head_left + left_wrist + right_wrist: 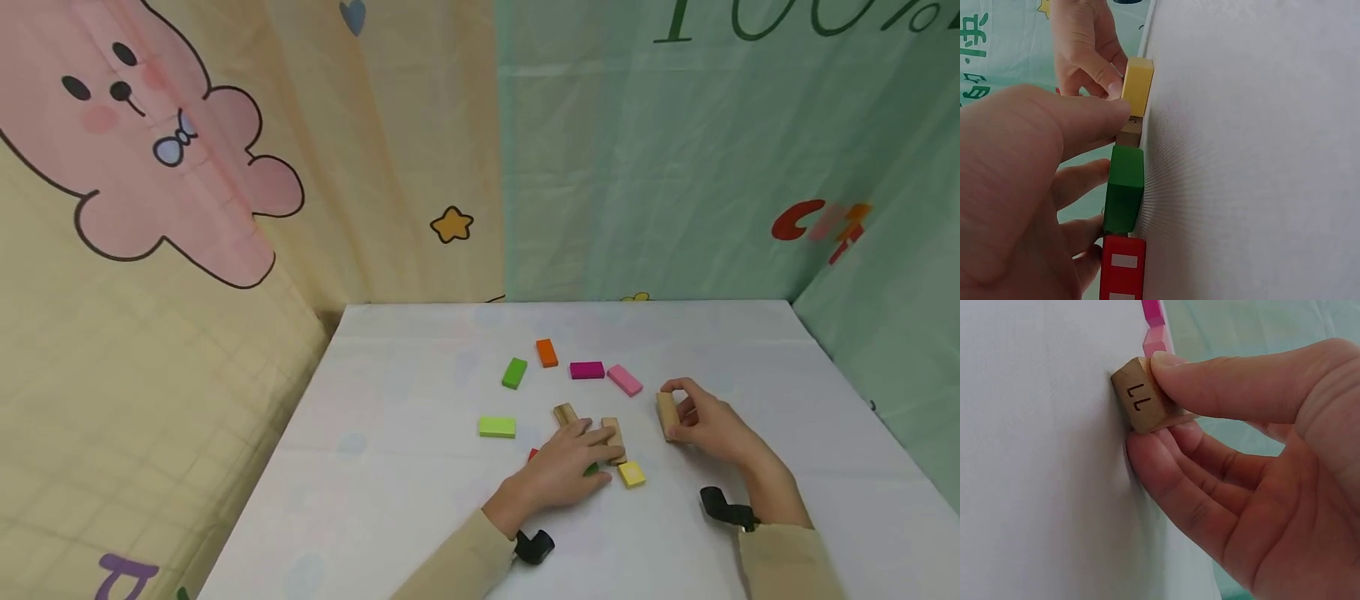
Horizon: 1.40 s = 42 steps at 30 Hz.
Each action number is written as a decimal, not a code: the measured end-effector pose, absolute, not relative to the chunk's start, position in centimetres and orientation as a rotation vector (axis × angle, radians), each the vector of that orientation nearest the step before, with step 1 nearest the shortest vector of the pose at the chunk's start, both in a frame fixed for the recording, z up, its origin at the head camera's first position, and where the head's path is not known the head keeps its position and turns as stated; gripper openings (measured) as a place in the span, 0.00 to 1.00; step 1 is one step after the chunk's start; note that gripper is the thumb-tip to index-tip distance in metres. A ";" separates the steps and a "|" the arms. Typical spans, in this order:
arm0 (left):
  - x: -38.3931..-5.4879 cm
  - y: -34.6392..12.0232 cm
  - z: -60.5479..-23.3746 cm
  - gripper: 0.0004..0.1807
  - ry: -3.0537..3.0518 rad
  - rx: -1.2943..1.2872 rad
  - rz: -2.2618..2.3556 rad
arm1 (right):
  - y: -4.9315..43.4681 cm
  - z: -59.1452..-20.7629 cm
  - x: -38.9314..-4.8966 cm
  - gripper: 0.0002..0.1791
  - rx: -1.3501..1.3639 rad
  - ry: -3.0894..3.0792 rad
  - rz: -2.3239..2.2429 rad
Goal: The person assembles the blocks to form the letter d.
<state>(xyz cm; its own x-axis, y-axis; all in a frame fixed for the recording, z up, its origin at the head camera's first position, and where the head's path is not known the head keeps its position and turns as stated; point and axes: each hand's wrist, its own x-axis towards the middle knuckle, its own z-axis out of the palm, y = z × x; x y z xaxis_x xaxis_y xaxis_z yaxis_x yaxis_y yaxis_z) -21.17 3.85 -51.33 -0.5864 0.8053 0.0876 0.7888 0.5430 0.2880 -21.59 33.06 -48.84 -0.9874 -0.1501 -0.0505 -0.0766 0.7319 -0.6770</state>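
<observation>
R hand [708, 425]: thumb + fingertips pinch 1 wood blk [666, 417], long axis roughly near–far, at right of the blk group. End face (R wrist view) has 2 dark L-shaped marks. Can't tell if blk rests on table or is slightly raised.

L hand [566, 462]: palm down over mid group, fingers extended + spread, not wrapped round anything. Fingers lie across 2nd wood blk [611, 423]; 3rd wood blk [564, 414] just beyond fingers, far side. Firm contact or hover: can't tell. Dk green blk [1124, 187] partly under hand; red blk [1122, 269] w/ white rectangles to its left, mostly hidden in head view. Yellow blk [632, 474] just near of 2nd wood blk, right of L thumb.

Others, loose arc on far/left side: lime blk [497, 427] left; mid-green blk [514, 373] far-left; orange blk [547, 353] farthest; magenta blk [587, 370] right of it; pink blk [625, 380] next right, near magenta.

Surface: white-covered table [375, 500]. Beige sleeves [465, 558], blk device [535, 547] at each wrist. Printed cloth [652, 167] behind.
</observation>
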 end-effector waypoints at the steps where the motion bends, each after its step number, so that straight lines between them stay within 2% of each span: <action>1: -21.2 3.9 -51.3 0.23 2.711 1.405 0.463 | 33.0 -48.8 -21.6 0.35 -0.194 2.825 -1.102; 22: -20.9 3.8 -51.2 0.24 2.730 1.419 0.432 | 32.5 -49.1 -21.7 0.36 -0.189 2.865 -1.100; 42: -21.1 3.8 -51.3 0.25 2.755 1.525 0.331 | 29.3 -49.5 -21.9 0.34 -0.150 3.046 -1.160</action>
